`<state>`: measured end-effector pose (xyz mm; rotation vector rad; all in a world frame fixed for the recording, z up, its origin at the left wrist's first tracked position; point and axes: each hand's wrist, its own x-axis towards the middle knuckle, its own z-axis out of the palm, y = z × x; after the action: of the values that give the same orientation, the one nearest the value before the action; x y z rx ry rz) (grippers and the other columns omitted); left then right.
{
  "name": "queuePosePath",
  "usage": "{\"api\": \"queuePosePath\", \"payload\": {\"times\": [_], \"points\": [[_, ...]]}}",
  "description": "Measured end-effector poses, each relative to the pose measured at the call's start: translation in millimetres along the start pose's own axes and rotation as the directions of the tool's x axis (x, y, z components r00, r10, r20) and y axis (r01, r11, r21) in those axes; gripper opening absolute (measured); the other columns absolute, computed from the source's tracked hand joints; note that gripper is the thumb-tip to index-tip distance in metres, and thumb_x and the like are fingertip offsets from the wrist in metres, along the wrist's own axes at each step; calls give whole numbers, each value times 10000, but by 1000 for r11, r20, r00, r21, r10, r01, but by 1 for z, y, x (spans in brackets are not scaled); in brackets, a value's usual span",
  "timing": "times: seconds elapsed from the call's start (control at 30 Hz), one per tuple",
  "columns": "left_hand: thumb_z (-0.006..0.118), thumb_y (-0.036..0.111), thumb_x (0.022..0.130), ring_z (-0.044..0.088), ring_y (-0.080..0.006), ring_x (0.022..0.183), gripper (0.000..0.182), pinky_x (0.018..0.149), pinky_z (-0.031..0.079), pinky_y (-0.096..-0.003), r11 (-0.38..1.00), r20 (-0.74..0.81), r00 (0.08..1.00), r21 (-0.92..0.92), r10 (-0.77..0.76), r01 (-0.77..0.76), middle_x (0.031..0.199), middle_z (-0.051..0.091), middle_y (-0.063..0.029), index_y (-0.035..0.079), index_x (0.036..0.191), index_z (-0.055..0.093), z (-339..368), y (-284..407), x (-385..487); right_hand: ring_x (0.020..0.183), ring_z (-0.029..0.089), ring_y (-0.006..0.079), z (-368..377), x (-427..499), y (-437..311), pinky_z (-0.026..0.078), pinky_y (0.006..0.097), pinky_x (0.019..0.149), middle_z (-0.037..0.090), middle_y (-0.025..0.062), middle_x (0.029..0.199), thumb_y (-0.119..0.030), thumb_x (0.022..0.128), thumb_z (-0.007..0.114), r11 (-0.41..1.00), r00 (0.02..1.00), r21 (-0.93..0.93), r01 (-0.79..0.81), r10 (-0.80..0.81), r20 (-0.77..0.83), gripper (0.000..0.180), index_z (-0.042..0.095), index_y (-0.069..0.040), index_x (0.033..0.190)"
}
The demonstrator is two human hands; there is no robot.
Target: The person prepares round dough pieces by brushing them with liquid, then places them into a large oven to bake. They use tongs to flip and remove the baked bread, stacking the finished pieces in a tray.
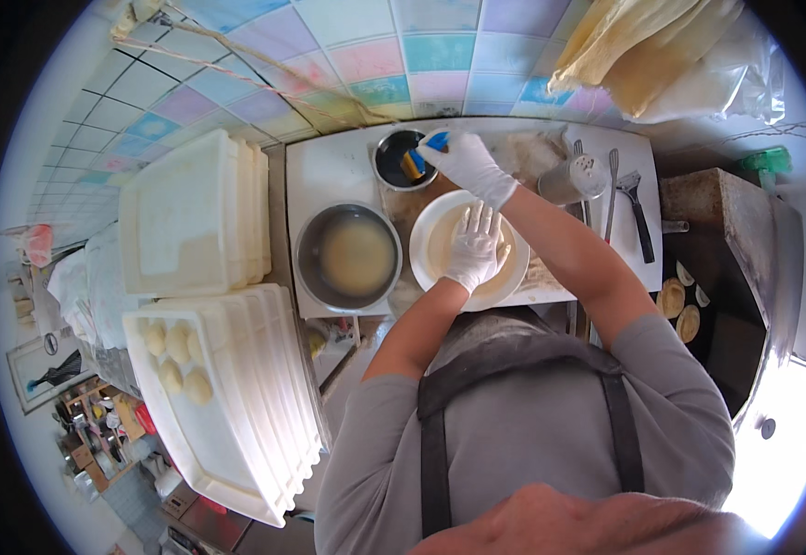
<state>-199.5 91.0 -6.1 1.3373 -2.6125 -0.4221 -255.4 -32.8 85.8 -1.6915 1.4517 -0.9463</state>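
My left hand [475,250], in a white glove, lies flat with fingers apart over a white bowl [419,272]; pale matter lies in the bowl beneath it. Above and right of the bowl, my gloved right hand [469,163] grips the blue handle of a brush [416,163]. The brush's yellowish end is in or over a small dark bowl [390,156]. Left of the white bowl stands a metal pot [302,267] of cloudy liquid. A clear shaker [569,180] is right of my right hand.
Stacked white plastic trays [174,194] stand left of the table [319,159]; a nearer stack [215,437] holds several dough balls [177,343]. A scraper [638,215] lies at the table's right. Beyond it, a dark griddle [715,347] holds flatbreads [671,298].
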Motion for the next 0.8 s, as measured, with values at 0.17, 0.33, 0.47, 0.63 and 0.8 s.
{"api": "queuePosePath", "payload": {"times": [0.17,0.33,0.47,0.63,0.8], "points": [[492,428,820,245,-388,1282,653,1064,143,-498,999,66,997,-18,-30,31,1343,331,-226,-4,1290,357,5,-7,-20,1263,322,337,10,-73,45,279,379,1025,350,211,1350,-294,842,552,998,998,22,-53,52,29,606,325,-17,1331],[456,376,850,67,-461,1318,684,1011,45,-625,866,-92,862,-32,-499,498,1447,116,-224,19,1381,215,-60,-76,-72,1337,171,334,24,-141,95,108,429,1091,228,148,1438,-448,835,479,750,909,-570,334,-96,406,713,216,-102,1399],[418,487,861,-24,-457,1325,640,992,15,-657,865,221,837,92,-501,494,1484,32,-130,259,1413,189,-64,-144,-122,1350,146,298,21,-139,56,65,442,1094,199,124,1453,-535,812,463,664,785,-587,463,0,619,769,206,-114,1402],[491,460,833,-20,-453,1326,730,971,10,-679,957,59,965,153,-257,246,1468,29,-191,138,1412,186,-73,-151,-114,1353,125,313,4,-150,66,74,465,1089,149,156,1460,-485,795,524,745,899,-569,348,-93,428,787,219,-68,1388],[571,391,779,141,-362,1335,800,1073,134,-459,984,213,961,-27,177,-176,1425,189,-225,-28,1363,221,-43,-50,-52,1335,155,355,-2,-186,93,109,426,1097,185,249,1416,-445,753,574,847,930,-499,183,15,367,844,230,34,1357]]}}
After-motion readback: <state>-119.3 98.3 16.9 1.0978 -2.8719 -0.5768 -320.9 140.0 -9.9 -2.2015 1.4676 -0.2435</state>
